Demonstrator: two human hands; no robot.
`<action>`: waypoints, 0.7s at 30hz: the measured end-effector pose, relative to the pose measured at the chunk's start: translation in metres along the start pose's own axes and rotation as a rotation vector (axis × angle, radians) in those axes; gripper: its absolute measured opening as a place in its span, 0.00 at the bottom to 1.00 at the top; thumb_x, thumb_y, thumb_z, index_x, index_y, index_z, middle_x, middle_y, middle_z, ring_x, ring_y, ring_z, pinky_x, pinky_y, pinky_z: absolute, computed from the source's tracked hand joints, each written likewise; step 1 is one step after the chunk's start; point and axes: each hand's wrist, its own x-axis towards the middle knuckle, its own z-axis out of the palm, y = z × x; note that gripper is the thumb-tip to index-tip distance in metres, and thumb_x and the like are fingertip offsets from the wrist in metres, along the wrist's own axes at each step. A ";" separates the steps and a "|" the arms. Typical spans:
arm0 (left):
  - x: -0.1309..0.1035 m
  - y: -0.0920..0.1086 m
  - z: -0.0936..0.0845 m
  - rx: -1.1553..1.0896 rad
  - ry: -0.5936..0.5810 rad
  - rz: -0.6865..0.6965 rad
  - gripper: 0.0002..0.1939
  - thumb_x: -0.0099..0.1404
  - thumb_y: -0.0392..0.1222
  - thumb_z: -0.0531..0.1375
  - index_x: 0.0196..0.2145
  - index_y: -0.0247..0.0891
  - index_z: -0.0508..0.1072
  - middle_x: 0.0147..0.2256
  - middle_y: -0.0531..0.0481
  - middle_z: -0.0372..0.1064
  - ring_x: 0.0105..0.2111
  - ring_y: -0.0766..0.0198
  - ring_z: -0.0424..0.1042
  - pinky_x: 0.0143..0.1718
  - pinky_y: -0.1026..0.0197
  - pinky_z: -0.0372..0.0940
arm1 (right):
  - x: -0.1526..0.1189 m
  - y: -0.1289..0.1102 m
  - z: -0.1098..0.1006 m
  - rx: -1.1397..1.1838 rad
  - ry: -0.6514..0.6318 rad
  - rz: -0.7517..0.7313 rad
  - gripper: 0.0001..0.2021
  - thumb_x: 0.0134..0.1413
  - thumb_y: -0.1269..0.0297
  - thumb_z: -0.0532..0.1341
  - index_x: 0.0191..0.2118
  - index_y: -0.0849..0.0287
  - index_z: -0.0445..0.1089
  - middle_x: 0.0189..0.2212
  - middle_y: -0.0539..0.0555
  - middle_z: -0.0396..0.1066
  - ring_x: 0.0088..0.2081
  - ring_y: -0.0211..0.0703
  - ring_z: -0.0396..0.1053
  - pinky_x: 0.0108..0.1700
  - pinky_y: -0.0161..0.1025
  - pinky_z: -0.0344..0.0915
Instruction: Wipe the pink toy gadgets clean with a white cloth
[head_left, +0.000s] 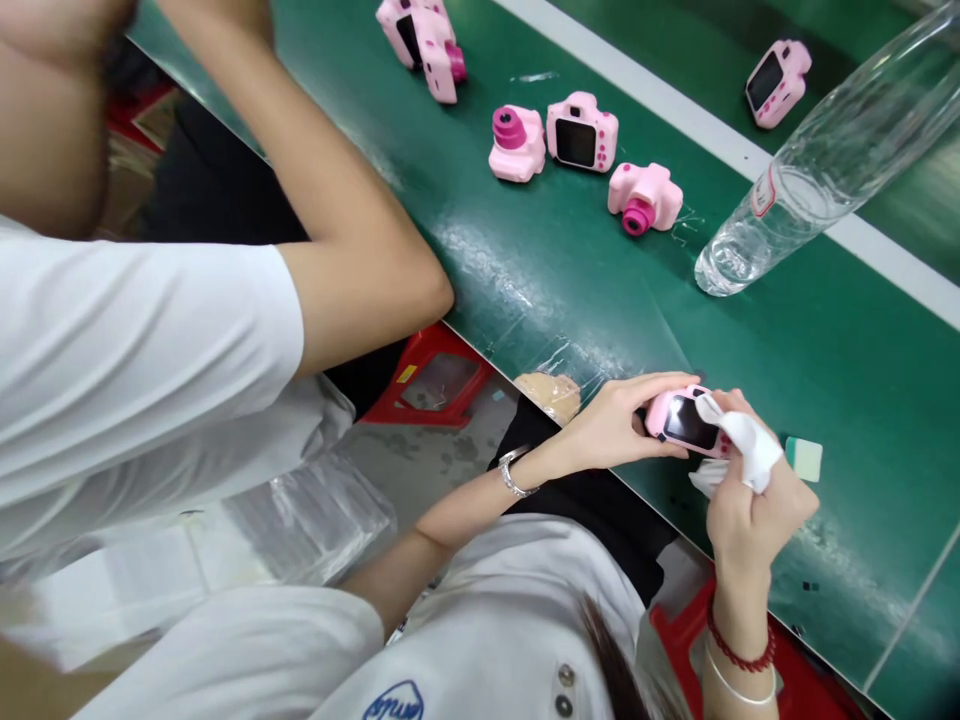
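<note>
A pink toy camera (688,421), its dark screen facing up, is held near the front edge of the green table. My left hand (616,420), with a silver bracelet on its wrist, grips its left end between thumb and fingers. Pinched in my right hand (761,505) is a white cloth (750,445), which touches the right part of the camera by the screen. Another bit of white material shows beneath that hand. Just right of my right hand lies a small pale green and white block (807,459).
Several pink toy cameras, one of them (582,133) screen up, lie further back on the green table (840,350). A clear plastic bottle (780,220) stands at the right. A person's bare elbow (420,285) rests on the table edge at left. Red stools (431,380) are below.
</note>
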 end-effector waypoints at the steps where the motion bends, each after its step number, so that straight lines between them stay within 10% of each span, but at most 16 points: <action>1: 0.000 0.000 0.000 0.003 -0.005 -0.001 0.35 0.54 0.41 0.74 0.58 0.36 0.72 0.60 0.40 0.71 0.57 0.52 0.73 0.58 0.54 0.70 | 0.000 -0.002 0.002 0.036 0.073 0.084 0.17 0.65 0.71 0.55 0.54 0.56 0.75 0.49 0.55 0.78 0.53 0.49 0.76 0.56 0.47 0.71; 5: -0.001 -0.001 0.000 0.010 -0.007 -0.006 0.35 0.55 0.43 0.73 0.59 0.37 0.72 0.60 0.40 0.71 0.56 0.52 0.74 0.54 0.56 0.73 | -0.001 -0.009 0.014 0.036 0.228 0.198 0.17 0.66 0.70 0.55 0.56 0.59 0.73 0.51 0.58 0.77 0.54 0.50 0.75 0.58 0.47 0.70; 12: -0.002 -0.005 0.003 0.006 0.075 0.023 0.30 0.57 0.29 0.63 0.58 0.38 0.73 0.59 0.42 0.72 0.51 0.57 0.78 0.42 0.64 0.75 | -0.009 -0.018 0.023 -0.323 -0.184 -0.253 0.27 0.61 0.78 0.49 0.64 0.65 0.63 0.60 0.63 0.69 0.66 0.50 0.61 0.69 0.49 0.56; 18: -0.003 -0.005 0.001 -0.006 0.060 0.041 0.24 0.62 0.34 0.63 0.57 0.36 0.73 0.58 0.42 0.73 0.56 0.57 0.75 0.57 0.57 0.71 | -0.022 -0.019 0.000 -0.026 -0.215 -0.283 0.25 0.56 0.79 0.51 0.55 0.58 0.72 0.50 0.55 0.78 0.57 0.46 0.72 0.62 0.44 0.66; 21: -0.002 -0.004 0.000 -0.010 0.021 0.024 0.29 0.59 0.36 0.68 0.59 0.38 0.72 0.60 0.42 0.70 0.58 0.55 0.73 0.57 0.56 0.71 | -0.035 -0.011 -0.015 0.280 -0.246 -0.027 0.17 0.57 0.75 0.53 0.42 0.55 0.78 0.41 0.52 0.81 0.48 0.48 0.78 0.52 0.44 0.73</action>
